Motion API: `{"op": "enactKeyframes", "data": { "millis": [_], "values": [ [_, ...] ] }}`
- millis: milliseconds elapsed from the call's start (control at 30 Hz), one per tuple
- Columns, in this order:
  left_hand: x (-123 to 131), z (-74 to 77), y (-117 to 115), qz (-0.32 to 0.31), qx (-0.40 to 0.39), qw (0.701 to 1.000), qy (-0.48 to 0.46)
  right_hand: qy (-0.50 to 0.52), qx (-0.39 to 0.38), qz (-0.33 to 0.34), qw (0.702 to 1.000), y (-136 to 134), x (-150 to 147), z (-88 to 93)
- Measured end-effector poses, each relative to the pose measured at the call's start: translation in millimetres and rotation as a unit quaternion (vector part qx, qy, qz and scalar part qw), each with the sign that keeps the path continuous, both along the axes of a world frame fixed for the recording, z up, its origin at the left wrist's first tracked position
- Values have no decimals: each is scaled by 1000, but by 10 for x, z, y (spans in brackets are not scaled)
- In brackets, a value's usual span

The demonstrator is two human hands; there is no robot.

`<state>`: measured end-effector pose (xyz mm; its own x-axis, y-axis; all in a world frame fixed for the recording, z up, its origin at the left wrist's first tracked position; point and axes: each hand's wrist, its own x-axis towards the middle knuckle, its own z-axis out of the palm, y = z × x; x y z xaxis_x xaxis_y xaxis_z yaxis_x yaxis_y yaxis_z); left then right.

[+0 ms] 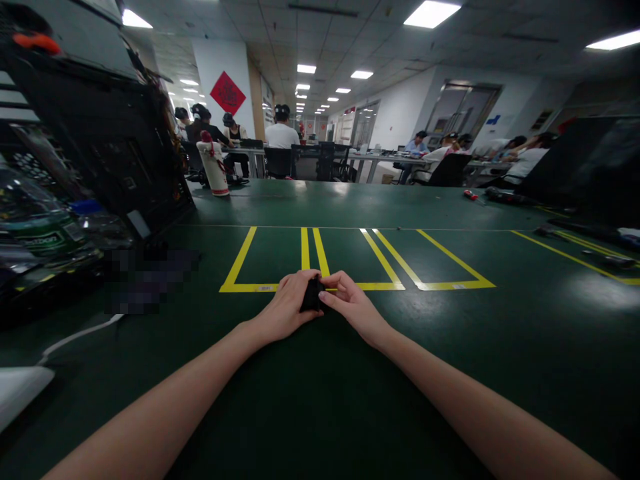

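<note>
A small black block-like object (311,296) is between my two hands, near the front strip of yellow tape. My left hand (286,303) wraps round it from the left, fingers over the top and thumb at its lower edge. From the other side my right hand (353,301) touches it with closed thumb and fingertips at its right edge. What exactly the object is I cannot make out, since my fingers cover much of it. Yellow tape (320,252) outlines boxes on the green table (320,400) just beyond my hands.
At the left stand a large black computer case (107,140) and plastic bottles (37,213). A white cylinder (214,165) stands at the back left. Tools, among them a red-tipped one (470,195), lie at the right. A white cable (83,335) runs along the left. People sit at tables beyond.
</note>
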<state>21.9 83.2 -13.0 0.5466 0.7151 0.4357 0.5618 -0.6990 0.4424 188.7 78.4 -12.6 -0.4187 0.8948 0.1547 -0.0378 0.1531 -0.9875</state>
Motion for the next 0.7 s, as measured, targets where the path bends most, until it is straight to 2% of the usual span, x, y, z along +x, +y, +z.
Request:
{"op": "enactKeyframes", "data": {
  "millis": [133,267,600,700],
  "values": [
    [-5,39,-19,1,-13,1000,9,-17,-3,-20,1000,20,-1,-25],
    [-16,74,-40,2,-29,999,17,-5,-15,9,1000,12,18,-20],
    [1,0,0,5,-6,1000,2,-24,0,-18,1000,30,5,-42],
    [1,1,0,6,-4,1000,4,-17,0,-5,1000,39,14,-40]
  ]
}}
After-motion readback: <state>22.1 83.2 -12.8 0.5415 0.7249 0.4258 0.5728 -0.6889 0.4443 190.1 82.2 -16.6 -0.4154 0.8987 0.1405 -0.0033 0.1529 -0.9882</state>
